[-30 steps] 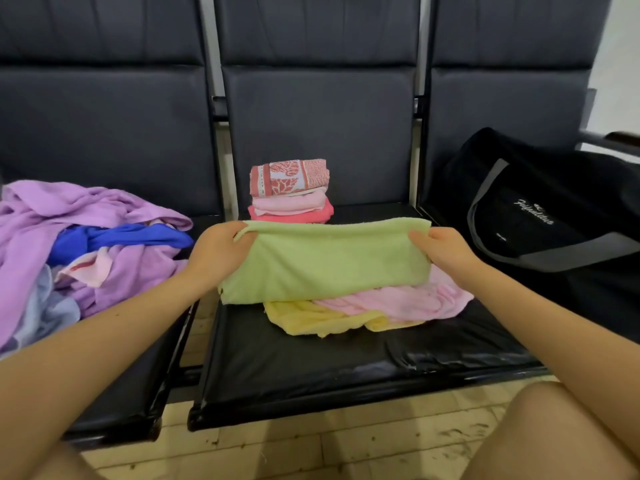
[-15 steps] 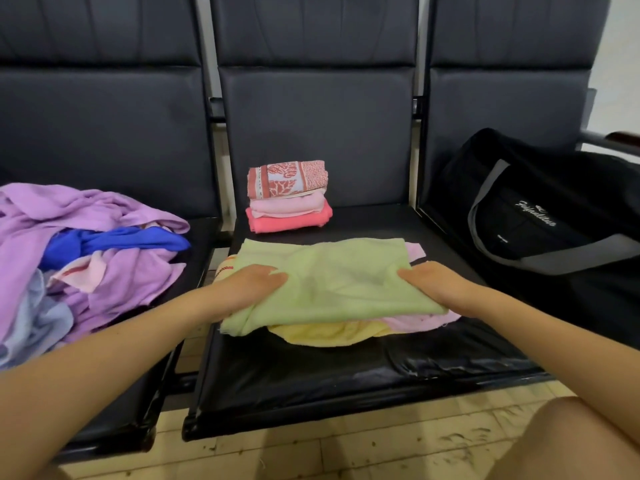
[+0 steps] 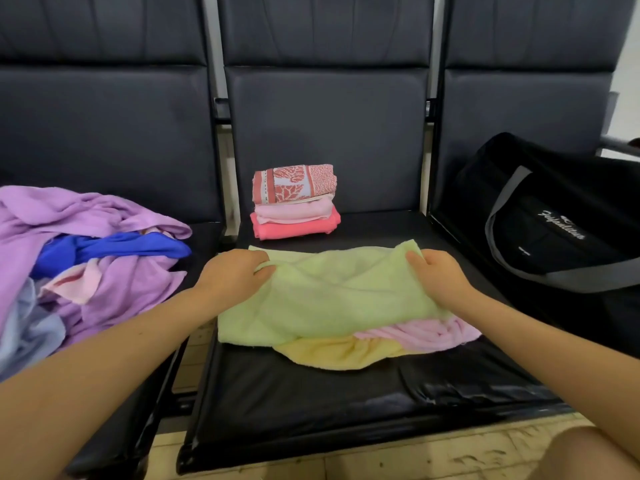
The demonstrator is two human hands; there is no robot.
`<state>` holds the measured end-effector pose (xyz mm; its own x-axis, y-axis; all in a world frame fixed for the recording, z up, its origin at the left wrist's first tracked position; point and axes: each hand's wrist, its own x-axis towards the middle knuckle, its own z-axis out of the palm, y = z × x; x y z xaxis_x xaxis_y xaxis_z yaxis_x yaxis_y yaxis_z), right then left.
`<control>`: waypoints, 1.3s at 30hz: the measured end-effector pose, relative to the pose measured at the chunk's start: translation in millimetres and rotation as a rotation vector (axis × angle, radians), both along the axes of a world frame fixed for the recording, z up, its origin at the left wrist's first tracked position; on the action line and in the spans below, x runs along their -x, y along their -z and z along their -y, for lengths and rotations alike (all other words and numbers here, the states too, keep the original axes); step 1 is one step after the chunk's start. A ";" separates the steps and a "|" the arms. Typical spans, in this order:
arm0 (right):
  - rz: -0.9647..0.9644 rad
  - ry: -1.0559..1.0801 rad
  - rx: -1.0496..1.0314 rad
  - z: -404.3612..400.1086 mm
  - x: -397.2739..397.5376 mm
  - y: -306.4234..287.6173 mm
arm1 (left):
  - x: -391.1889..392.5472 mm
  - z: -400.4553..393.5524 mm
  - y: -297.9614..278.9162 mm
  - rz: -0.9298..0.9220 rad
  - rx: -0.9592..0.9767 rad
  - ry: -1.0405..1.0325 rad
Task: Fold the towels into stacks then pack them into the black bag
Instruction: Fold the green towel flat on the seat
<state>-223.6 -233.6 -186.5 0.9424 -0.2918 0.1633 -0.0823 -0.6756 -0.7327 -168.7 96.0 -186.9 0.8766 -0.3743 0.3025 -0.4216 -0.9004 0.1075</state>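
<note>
A light green towel lies on the middle seat, over a pink towel and a yellow towel. My left hand pinches the green towel's far left corner. My right hand grips its far right corner. Behind them stands a folded stack: a patterned red towel on top, a pale pink one, a coral one below. The black bag with grey straps sits on the right seat.
A loose heap of purple, blue, pink and pale blue towels covers the left seat. Dark seat backs rise behind everything. A metal armrest shows at the far right. My knee is at the lower right over a tiled floor.
The green towel was held up, then laid flat with both hands pressing its near edge. Both hands have now moved to its far corners and taken hold of them.
</note>
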 end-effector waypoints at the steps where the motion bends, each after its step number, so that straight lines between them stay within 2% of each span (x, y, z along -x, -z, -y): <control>1: -0.003 0.005 0.016 0.0 -4.9 1.3 | -4.3 -0.4 0.3 0.015 -0.027 -0.007; 13: 0.006 0.136 0.051 9.6 -85.2 7.2 | -67.5 1.2 2.6 -0.003 0.074 -0.115; 16: -0.048 0.132 0.151 11.7 -100.3 18.6 | -86.2 3.3 7.4 -0.044 0.048 -0.171; 20: -0.220 0.130 0.290 9.2 -108.6 34.1 | -103.6 6.1 20.1 -0.186 0.024 -0.205; 25: -0.165 0.125 0.476 -0.9 -108.0 42.4 | -100.1 13.9 27.9 -0.075 -0.039 -0.183; 28: -0.157 0.131 0.497 -0.6 -97.5 42.0 | -92.8 9.5 27.1 -0.099 -0.009 -0.224; 31: -0.211 0.165 0.464 -0.8 -84.3 36.1 | -75.5 5.7 26.0 -0.090 0.029 -0.272; 34: -0.313 0.214 0.331 -0.9 -73.3 28.9 | -51.1 3.2 23.6 -0.090 0.089 -0.297; 39: -0.430 0.244 0.075 1.3 -58.9 14.3 | -18.5 2.9 13.8 -0.243 0.274 -0.361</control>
<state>-164.8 -234.9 -200.7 0.8349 -0.5141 -0.1963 -0.5282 -0.6485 -0.5481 -150.2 93.1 -200.7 0.9925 0.0296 0.1187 -0.0227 -0.9091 0.4160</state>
